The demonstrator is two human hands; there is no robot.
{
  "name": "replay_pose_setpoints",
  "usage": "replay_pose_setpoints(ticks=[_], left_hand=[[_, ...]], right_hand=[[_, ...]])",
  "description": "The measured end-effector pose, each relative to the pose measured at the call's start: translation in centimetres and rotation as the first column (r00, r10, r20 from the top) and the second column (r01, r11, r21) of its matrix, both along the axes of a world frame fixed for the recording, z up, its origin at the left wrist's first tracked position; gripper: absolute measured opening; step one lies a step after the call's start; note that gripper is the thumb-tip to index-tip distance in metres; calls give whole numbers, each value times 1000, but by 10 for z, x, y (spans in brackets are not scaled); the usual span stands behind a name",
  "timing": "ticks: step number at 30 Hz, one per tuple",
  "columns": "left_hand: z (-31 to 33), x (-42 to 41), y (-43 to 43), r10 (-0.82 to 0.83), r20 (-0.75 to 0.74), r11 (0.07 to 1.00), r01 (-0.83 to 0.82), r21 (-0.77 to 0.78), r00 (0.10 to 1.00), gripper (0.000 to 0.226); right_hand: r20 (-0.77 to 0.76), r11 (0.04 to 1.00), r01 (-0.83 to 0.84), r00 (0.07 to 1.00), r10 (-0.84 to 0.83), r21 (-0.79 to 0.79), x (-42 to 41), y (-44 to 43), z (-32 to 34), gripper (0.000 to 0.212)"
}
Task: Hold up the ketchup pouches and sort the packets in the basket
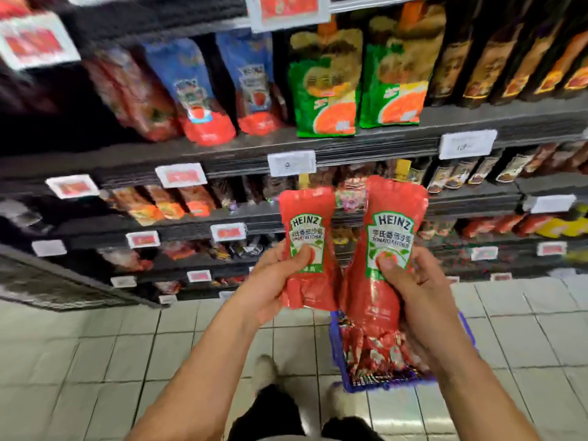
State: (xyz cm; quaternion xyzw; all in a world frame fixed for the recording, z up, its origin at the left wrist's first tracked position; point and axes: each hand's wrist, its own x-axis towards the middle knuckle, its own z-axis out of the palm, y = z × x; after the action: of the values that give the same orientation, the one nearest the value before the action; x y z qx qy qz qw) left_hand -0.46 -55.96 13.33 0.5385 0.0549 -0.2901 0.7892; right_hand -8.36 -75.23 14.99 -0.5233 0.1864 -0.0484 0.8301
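The left hand (270,281) grips a smaller ketchup pouch (307,246) by its lower half, thumb pressed on the front label, fingers curled behind it. The right hand (410,291) grips a larger ketchup pouch (383,249) the same way, thumb on the green-bordered label. Both pouches stand nearly upright, spouts up, and their lower edges touch or nearly touch between the two hands; I cannot tell which. The hands themselves are apart, each clamped on its own pouch.

Below the right hand, and partly under its wrist, sits a blue basket (342,361) on the tiled floor (95,361), filled with more red pouches (375,354). The right forearm covers the basket's far side, so only its left wall and near rim show. To the left of the left hand the floor lies open down to the foot of the shelving.

Beyond both hands runs a dark shelving unit (366,144) with several tiers. Above the hands on its upper tier stand green pouches (327,87), with blue-and-red pouches (197,93) further left and dark bottles (496,58) to the right. Price tags (291,162) hang along the shelf edges. All of this is blurred; the tags and the goods on the lower tiers cannot be read. The yellow caps (401,168) behind the held pouches are only partly seen. Near the bottom edge, dark shorts and a pale shoe (265,374) are visible, the shoe smeared by motion.
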Motion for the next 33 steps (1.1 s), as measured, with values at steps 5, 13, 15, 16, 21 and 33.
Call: replay_pose_setpoints(ticks=[5,13,15,16,21,33], left_hand=[[23,-22,69,149,63,988,-146,-51,987,33],[40,-55,205,286,142,957,-289,0,948,34],[38,-62,243,304,151,952,-307,-3,941,28],[38,-65,260,320,150,947,-322,-8,936,26],[38,-76,333,364,174,931,-364,-32,915,28],[57,-20,416,414,272,892,-447,68,868,47]], right_hand=[[66,985,-152,985,158,-85,12,57,22,23],[103,937,-297,942,319,-182,23,192,42,31],[98,927,-325,933,347,-184,22,227,42,34],[98,923,-340,928,361,-181,22,243,41,34],[115,905,-394,903,413,-160,20,317,40,31],[62,880,-444,886,459,-167,67,398,48,26]])
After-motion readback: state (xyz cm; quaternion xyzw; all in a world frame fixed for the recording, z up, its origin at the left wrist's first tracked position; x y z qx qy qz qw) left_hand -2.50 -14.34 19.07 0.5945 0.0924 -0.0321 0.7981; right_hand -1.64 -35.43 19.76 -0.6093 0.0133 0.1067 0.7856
